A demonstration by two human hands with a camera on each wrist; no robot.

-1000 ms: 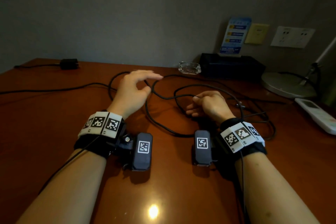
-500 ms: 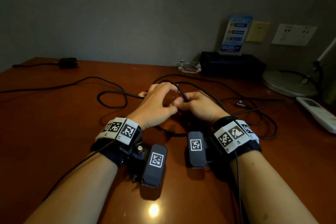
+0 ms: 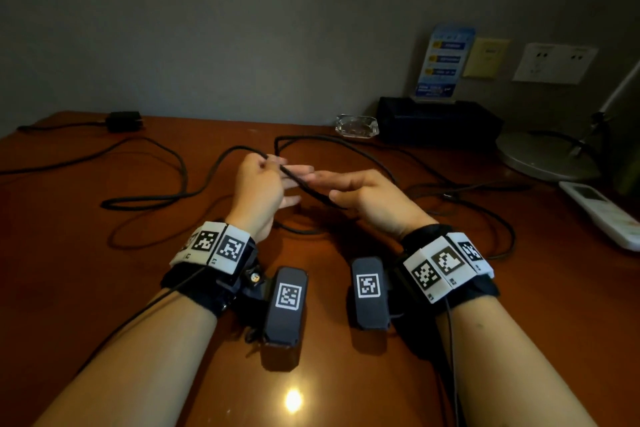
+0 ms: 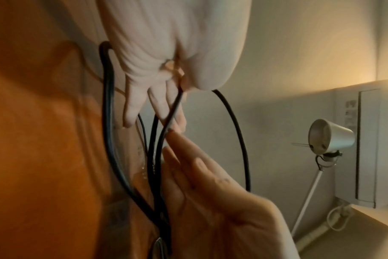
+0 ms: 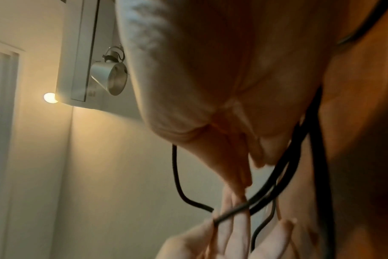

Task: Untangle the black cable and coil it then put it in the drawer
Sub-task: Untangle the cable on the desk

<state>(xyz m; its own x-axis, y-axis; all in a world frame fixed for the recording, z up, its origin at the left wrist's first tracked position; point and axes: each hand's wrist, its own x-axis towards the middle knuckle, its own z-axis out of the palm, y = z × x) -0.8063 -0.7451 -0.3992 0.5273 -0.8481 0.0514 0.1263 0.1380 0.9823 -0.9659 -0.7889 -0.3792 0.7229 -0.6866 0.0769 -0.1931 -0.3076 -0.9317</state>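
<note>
The black cable [image 3: 142, 199] sprawls in loose loops over the brown desk [image 3: 69, 288]. My left hand [image 3: 268, 159] is raised above the desk and pinches one strand between thumb and forefinger, with its other fingers straight. From that pinch the strand slopes down to the right, into my right hand [image 3: 320, 187]. That hand's fingers are stretched out towards the left hand, and the strand passes between them and the thumb. In the left wrist view the cable [image 4: 239, 140] hangs from the pinch [image 4: 179, 85] in several loops beside the flat right hand [image 4: 210, 184]. No drawer is in view.
Against the back wall stand a glass ashtray [image 3: 356, 125], a black box [image 3: 436, 118] and a round lamp base [image 3: 543, 156]. A white remote [image 3: 602, 211] lies at the right edge. A black power adapter [image 3: 123, 121] with its lead sits at the far left.
The hands came together on the cable, then rose off the desk. The left hand now lifts a pinched strand, and the right hand's fingers have straightened from a curled grip.
</note>
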